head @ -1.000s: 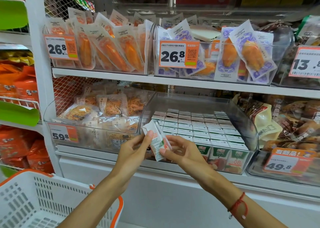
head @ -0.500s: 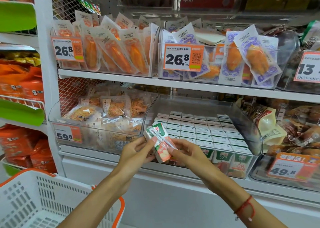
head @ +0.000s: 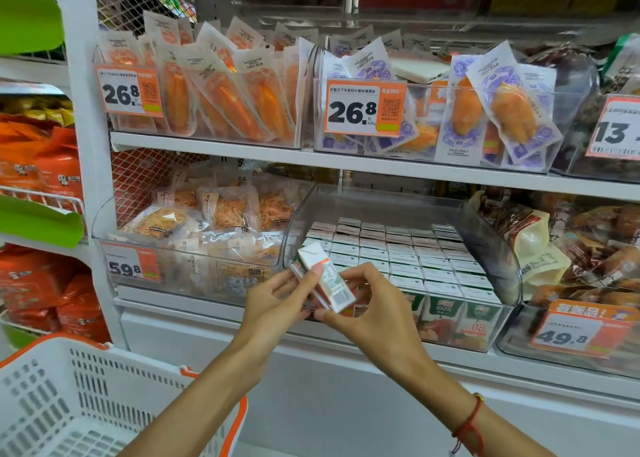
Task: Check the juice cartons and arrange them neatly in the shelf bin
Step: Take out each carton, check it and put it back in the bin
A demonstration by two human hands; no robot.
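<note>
A small juice carton (head: 323, 278), white and orange with a green edge, is tilted in front of the clear shelf bin (head: 502, 259). My left hand (head: 277, 304) holds its lower left side with fingers and thumb. My right hand (head: 370, 307) pinches its lower right end. Printed text on the carton's side faces me. Several more juice cartons (head: 401, 259) stand in tight rows inside the bin, white tops up, green fronts showing at the bin's front wall.
A white and orange shopping basket (head: 69, 404) sits at the lower left. Snack packs (head: 214, 214) fill the bin left of the cartons, brown pouches (head: 540, 245) the bin to the right. An upper shelf (head: 311, 158) with price tags overhangs.
The carton has been turned in my hands, from its front with fruit picture to its printed side. Both hands stayed in front of the bin's left front corner.
</note>
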